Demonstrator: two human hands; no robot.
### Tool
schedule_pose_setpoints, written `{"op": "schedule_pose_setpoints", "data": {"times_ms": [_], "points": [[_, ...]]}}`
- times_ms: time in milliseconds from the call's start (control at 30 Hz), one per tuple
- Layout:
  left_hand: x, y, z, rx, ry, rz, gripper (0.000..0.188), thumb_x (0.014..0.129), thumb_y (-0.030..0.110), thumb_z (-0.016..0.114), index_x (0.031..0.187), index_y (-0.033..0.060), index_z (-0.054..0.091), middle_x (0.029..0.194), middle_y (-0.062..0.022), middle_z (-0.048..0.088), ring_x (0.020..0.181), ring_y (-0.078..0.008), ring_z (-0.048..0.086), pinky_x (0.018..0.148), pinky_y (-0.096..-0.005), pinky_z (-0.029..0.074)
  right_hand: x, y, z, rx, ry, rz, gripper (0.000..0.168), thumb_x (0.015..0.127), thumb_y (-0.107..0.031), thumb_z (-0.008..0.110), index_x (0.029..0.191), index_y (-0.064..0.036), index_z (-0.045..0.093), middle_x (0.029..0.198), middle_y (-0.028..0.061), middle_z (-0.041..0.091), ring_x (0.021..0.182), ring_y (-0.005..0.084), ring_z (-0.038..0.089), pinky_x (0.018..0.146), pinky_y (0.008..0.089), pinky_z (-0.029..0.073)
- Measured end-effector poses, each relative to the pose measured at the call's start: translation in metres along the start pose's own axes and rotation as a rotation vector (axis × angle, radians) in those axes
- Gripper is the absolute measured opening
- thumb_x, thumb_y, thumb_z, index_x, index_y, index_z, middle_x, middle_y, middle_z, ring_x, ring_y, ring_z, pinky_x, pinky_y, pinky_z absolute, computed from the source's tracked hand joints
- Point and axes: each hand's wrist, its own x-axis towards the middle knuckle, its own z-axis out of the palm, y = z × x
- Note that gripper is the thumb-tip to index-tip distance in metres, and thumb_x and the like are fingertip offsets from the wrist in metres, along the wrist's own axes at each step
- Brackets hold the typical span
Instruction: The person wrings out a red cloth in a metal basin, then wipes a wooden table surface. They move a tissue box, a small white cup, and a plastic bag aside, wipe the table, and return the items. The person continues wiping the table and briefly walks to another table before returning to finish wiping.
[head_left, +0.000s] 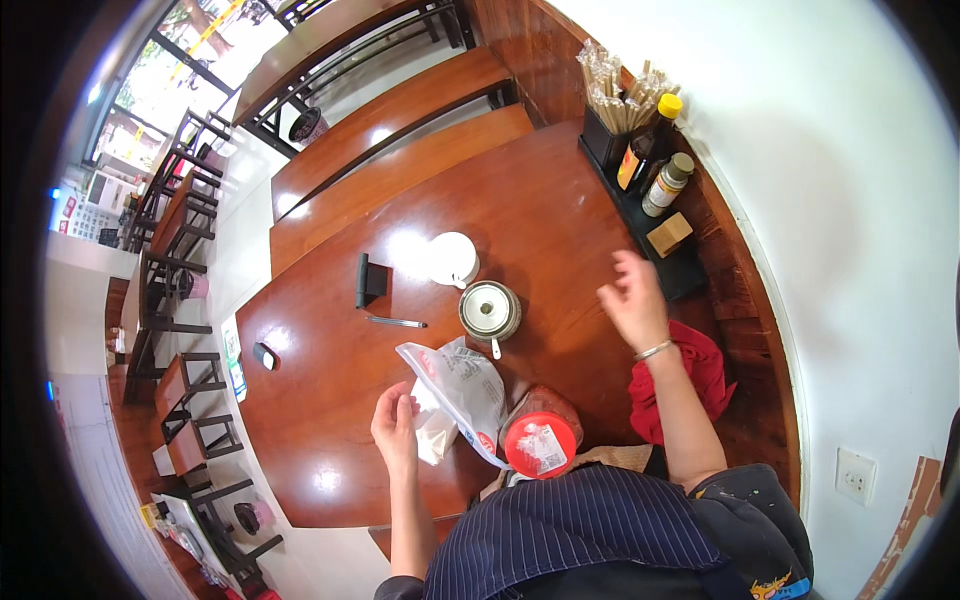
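My left hand (395, 424) is beside a printed plastic bag (472, 382) and some white paper (433, 439); whether its curled fingers hold anything cannot be told. My right hand (635, 294) hovers over the table's right part, fingers apart and holding nothing, above a red cloth (701, 367). Close to my apron stands a clear jar with a red lid (540, 445), touching the bag. Beyond the bag are a patterned lidded pot (489, 311) with a small spoon handle at its edge, and a white lidded pot (454, 259).
A pen (396, 322), a black stand (370, 281) and a small dark-and-white object (265, 356) lie leftward on the wooden table (322, 427). Along the wall, a black tray (679, 274) bears wrapped chopsticks (619, 97), a yellow-capped bottle (649, 146), a shaker (667, 185) and a wooden block (669, 235).
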Motion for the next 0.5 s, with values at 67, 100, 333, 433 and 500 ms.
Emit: {"op": "schedule_pose_setpoints", "data": {"times_ms": [67, 100, 333, 433, 500], "points": [[0.003, 0.002, 0.004, -0.015, -0.025, 0.015, 0.021, 0.094, 0.009, 0.054, 0.11, -0.0034, 0.06, 0.092, -0.0056, 0.062, 0.079, -0.0107, 0.059, 0.072, -0.0251, 0.05, -0.006, -0.017, 0.027, 0.052, -0.306, -0.066, 0.062, 0.077, -0.011, 0.07, 0.132, -0.003, 0.042, 0.125, 0.019, 0.049, 0.115, 0.0335, 0.05, 0.098, 0.0388, 0.042], [0.003, 0.0, 0.003, -0.021, -0.026, 0.019, 0.021, 0.094, 0.009, 0.054, 0.11, -0.0033, 0.06, 0.091, -0.0055, 0.063, 0.079, -0.0107, 0.059, 0.072, -0.0251, 0.05, -0.006, -0.035, 0.036, 0.053, -0.399, -0.105, 0.066, 0.076, -0.014, 0.07, 0.134, -0.003, 0.041, 0.131, 0.0199, 0.046, 0.124, 0.036, 0.042, 0.105, 0.0406, 0.035], [0.002, -0.005, 0.004, -0.058, -0.01, -0.004, 0.02, 0.095, 0.009, 0.052, 0.109, -0.0035, 0.06, 0.088, -0.0054, 0.063, 0.077, -0.011, 0.06, 0.073, -0.0251, 0.05, 0.005, -0.083, 0.095, -0.1, -0.411, -0.23, 0.082, 0.072, -0.042, 0.072, 0.134, -0.001, 0.039, 0.129, 0.0202, 0.047, 0.118, 0.0365, 0.046, 0.097, 0.0463, 0.039], [0.0, -0.014, 0.001, -0.083, -0.013, -0.026, 0.019, 0.095, 0.008, 0.052, 0.108, -0.0026, 0.06, 0.088, -0.0041, 0.062, 0.078, -0.0102, 0.059, 0.073, -0.0241, 0.05, 0.0, -0.1, 0.111, -0.303, -0.449, -0.172, 0.093, 0.067, -0.051, 0.075, 0.134, 0.001, 0.038, 0.124, 0.0227, 0.048, 0.111, 0.0376, 0.05, 0.091, 0.0483, 0.04], [-0.001, -0.013, 0.003, -0.104, -0.019, -0.03, 0.018, 0.095, 0.008, 0.052, 0.107, -0.0019, 0.06, 0.088, -0.0036, 0.062, 0.077, -0.0098, 0.059, 0.072, -0.0235, 0.051, -0.004, -0.109, 0.119, -0.429, -0.492, -0.151, 0.095, 0.065, -0.049, 0.076, 0.135, 0.0, 0.036, 0.124, 0.0213, 0.047, 0.111, 0.0359, 0.049, 0.09, 0.0484, 0.041]]}}
